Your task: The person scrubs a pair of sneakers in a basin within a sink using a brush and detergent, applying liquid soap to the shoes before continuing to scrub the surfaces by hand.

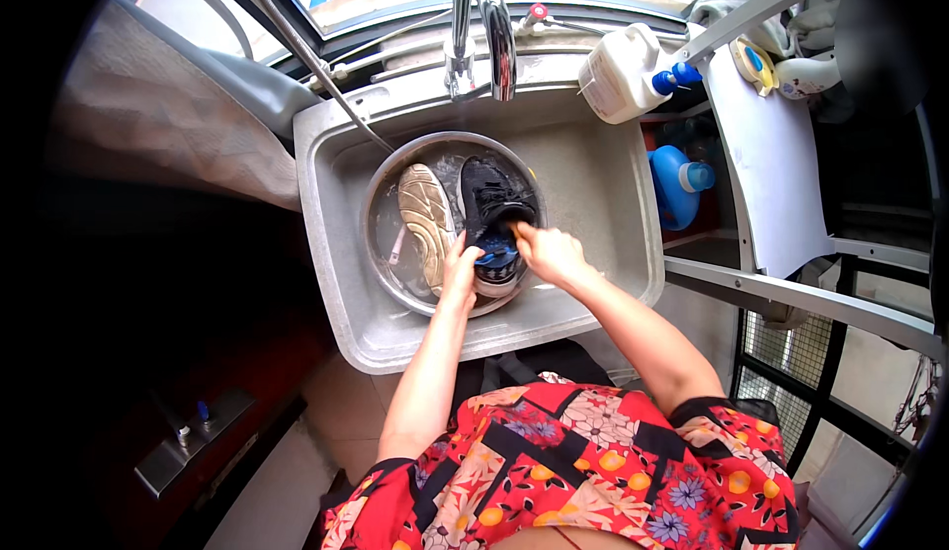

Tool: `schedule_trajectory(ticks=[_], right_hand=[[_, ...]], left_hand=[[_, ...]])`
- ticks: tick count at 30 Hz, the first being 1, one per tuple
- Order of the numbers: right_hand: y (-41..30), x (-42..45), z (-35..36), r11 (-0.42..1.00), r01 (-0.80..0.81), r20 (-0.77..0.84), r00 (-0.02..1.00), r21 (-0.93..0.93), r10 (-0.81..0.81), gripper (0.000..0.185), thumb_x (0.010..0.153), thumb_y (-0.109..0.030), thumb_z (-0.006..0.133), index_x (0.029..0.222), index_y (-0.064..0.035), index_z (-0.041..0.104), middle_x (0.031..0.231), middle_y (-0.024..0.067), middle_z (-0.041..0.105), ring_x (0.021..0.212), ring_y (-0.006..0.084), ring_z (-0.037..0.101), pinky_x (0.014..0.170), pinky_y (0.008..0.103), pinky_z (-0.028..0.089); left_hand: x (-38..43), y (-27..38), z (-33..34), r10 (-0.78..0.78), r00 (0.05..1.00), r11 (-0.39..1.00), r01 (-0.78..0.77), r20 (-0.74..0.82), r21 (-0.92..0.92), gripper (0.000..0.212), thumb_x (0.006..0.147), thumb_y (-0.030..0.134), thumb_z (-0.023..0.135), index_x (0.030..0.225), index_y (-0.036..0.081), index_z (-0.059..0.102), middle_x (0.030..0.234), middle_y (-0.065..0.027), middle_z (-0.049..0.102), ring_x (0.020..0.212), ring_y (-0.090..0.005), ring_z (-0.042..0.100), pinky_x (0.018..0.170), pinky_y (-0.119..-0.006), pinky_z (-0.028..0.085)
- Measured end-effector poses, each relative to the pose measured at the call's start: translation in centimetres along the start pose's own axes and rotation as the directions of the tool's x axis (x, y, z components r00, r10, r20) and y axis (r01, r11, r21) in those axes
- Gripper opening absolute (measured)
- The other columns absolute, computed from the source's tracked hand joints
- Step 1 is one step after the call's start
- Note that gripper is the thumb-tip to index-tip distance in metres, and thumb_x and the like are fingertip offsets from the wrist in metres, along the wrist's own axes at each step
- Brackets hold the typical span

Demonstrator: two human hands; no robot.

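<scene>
A round metal basin (368, 213) with water in it stands in the grey sink (604, 179). Inside it, a black sneaker (485, 179) with blue patches near the heel lies with its opening up. My left hand (461, 272) grips this sneaker by its heel side. At the shoe's opening, my right hand (552, 253) is closed around a small tool with an orange-brown handle (514, 230); its working end is blurred and hidden. The other shoe (426, 216) lies sole up to the left. Beside it is a pale pinkish stick-like object (398, 246), partly in the water.
A chrome faucet (500, 46) arches over the sink's back edge, and a flexible hose (311, 61) runs down at the left. On the right back corner leans a white jug (619, 75); a blue bottle (671, 187) and a metal rack (801, 302) stand at the right.
</scene>
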State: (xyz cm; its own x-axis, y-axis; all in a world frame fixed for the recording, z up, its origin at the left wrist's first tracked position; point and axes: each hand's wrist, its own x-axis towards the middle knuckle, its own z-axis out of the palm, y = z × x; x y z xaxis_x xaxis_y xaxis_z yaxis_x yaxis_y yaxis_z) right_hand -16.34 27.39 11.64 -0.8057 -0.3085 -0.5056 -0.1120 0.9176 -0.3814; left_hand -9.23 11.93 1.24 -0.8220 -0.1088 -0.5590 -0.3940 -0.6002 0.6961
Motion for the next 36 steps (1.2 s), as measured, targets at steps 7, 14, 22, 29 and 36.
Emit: schedule_trajectory(ticks=[7,14,22,29,36], right_hand=[[2.8,4.8,0.7,0.997,-0.064,-0.022,0.998,-0.047,0.063,0.029,0.090,-0.034,0.045,0.104,-0.0138,0.061,0.080,0.0213,0.066,0.077,0.0418,0.064,0.072,0.0503,0.051],[-0.3,-3.1,-0.2,0.993,0.110,0.101,0.988,0.043,-0.113,0.034,0.089,-0.033,0.045,0.118,-0.0190,0.058,0.086,0.0205,0.067,0.081,0.0402,0.064,0.075,0.0509,0.050],[-0.3,-0.8,0.1,0.991,0.027,0.065,0.998,-0.133,-0.018,0.030,0.092,-0.034,0.043,0.106,-0.0123,0.059,0.087,0.0186,0.068,0.082,0.0368,0.066,0.074,0.0481,0.052],[2.0,4.0,-0.2,0.991,-0.066,-0.007,0.998,-0.113,0.065,0.033,0.090,-0.033,0.046,0.094,-0.0071,0.065,0.080,0.0202,0.067,0.077,0.0398,0.065,0.070,0.0491,0.052],[0.2,-4.7,-0.1,0.997,0.021,0.099,0.995,0.073,-0.028,0.032,0.090,-0.034,0.045,0.112,-0.0141,0.057,0.093,0.0240,0.065,0.089,0.0413,0.063,0.079,0.0517,0.049]], left_hand=[[-1.4,-1.0,4.7,-0.053,0.997,0.996,0.056,-0.054,0.068,0.041,0.085,0.012,0.048,0.125,0.004,0.051,0.108,-0.0063,0.061,0.100,-0.0171,0.059,0.082,-0.033,0.051],[-0.7,-0.1,-0.4,-0.125,0.990,0.992,0.127,-0.065,0.017,0.032,0.085,0.012,0.048,0.116,0.006,0.054,0.099,-0.0057,0.061,0.080,-0.0176,0.064,0.062,-0.029,0.056],[-0.3,-0.5,-0.7,-0.032,0.997,0.999,0.032,-0.075,-0.001,0.038,0.082,0.010,0.050,0.118,0.004,0.057,0.100,-0.0042,0.062,0.085,-0.0140,0.061,0.071,-0.026,0.051],[-1.0,-1.3,4.5,-0.075,0.989,0.990,0.089,-0.126,0.110,0.035,0.086,0.019,0.053,0.118,0.006,0.054,0.092,-0.0035,0.061,0.068,-0.0137,0.059,0.047,-0.025,0.047],[-1.0,1.2,0.8,0.010,0.998,0.971,0.007,-0.069,0.238,0.033,0.082,0.008,0.051,0.112,0.001,0.060,0.094,-0.0026,0.063,0.088,-0.0121,0.058,0.075,-0.024,0.047]])
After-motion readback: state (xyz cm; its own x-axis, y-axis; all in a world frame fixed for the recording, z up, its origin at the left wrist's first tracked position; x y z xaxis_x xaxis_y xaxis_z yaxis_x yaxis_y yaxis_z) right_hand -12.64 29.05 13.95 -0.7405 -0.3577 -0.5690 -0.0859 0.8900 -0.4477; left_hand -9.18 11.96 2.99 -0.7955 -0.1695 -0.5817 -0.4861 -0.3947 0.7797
